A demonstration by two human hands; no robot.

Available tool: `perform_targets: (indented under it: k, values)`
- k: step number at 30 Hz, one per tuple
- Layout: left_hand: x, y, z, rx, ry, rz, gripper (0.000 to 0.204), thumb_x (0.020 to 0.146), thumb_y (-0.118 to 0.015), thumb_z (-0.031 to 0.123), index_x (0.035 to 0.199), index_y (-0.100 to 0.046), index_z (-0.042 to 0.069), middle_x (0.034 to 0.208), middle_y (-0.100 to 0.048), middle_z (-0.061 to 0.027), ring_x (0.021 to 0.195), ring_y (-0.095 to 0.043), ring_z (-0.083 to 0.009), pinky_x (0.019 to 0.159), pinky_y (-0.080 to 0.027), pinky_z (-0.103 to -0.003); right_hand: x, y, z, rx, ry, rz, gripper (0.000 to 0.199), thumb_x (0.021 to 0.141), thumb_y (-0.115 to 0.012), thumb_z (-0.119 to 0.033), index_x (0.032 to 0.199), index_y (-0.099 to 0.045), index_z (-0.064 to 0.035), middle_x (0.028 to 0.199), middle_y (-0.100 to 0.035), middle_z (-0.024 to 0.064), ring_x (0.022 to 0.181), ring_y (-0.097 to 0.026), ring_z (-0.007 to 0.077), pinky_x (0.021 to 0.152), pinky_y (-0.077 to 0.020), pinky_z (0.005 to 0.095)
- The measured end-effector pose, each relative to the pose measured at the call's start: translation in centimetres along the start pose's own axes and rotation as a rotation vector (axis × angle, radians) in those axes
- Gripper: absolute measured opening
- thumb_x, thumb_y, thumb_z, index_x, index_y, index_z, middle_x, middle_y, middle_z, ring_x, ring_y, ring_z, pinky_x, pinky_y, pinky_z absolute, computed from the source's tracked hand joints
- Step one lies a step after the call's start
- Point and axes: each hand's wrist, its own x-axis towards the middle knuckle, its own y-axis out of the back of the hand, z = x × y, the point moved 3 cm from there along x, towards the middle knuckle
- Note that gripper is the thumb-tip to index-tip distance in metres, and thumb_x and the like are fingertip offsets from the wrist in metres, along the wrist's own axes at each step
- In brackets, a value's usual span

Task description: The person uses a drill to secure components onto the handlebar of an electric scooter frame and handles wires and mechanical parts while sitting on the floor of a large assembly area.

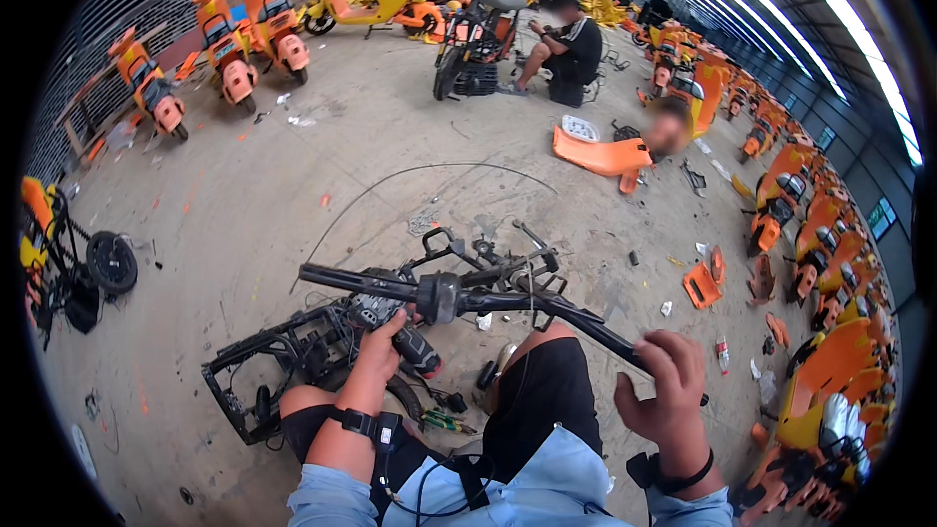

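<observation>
A stripped black scooter frame [264,371] lies in front of me, with its bare handlebar [498,302] stretching across from left to right. Below the left part of the bar, my left hand [383,340] is closed around a cordless drill [418,351], black with a red patch at its lower end. The drill's tip is hidden behind the bar. My right hand [669,385] is by the bar's right end, with its fingers loosely bent and the thumb apart, and nothing shows in it. Pliers with green and yellow handles [447,422] lie on the floor between my legs.
A long thin cable [439,168] arcs over the floor beyond the frame. Farther off, a person [566,49] crouches beside a partly stripped scooter [478,39]. An orange body panel [600,153] lies to their right. Rows of orange scooters [781,205] line the right side.
</observation>
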Motion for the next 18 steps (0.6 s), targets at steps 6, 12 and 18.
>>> perform_targets:
  k: [6,12,18]
  values:
    - [1.0,1.5,0.0,0.018,0.004,0.073,0.027,0.092,-0.072,0.009,0.117,-0.065,0.003,0.106,-0.070,-0.0093,0.093,-0.069,-0.0236,0.083,-0.055,-0.036,6.9,3.4,-7.0,0.221,0.422,-0.242,0.040,0.076,-0.073,-0.017,0.115,-0.063,-0.0084,0.104,-0.064,0.0077,0.097,-0.064,0.0247,0.089,-0.0490,0.0371]
    - [0.5,2.2,-0.3,0.002,0.061,0.081,0.031,0.093,-0.072,0.013,0.121,-0.063,0.002,0.113,-0.070,-0.0121,0.097,-0.067,-0.0238,0.087,-0.055,-0.036,9.0,7.6,-12.1,0.184,0.647,-0.144,0.027,0.084,-0.059,-0.021,0.103,-0.066,-0.0031,0.109,-0.065,0.0133,0.101,-0.063,0.0298,0.098,-0.0476,0.0464]
    - [0.2,4.3,0.1,0.083,0.041,0.097,0.033,0.095,-0.069,0.018,0.124,-0.060,0.005,0.113,-0.070,-0.0109,0.097,-0.065,-0.0221,0.087,-0.053,-0.039,8.8,6.5,-15.6,0.021,0.642,-0.185,0.023,0.086,-0.056,-0.022,0.090,-0.069,-0.0039,0.091,-0.065,0.0122,0.088,-0.062,0.0283,0.096,-0.0501,0.0520]
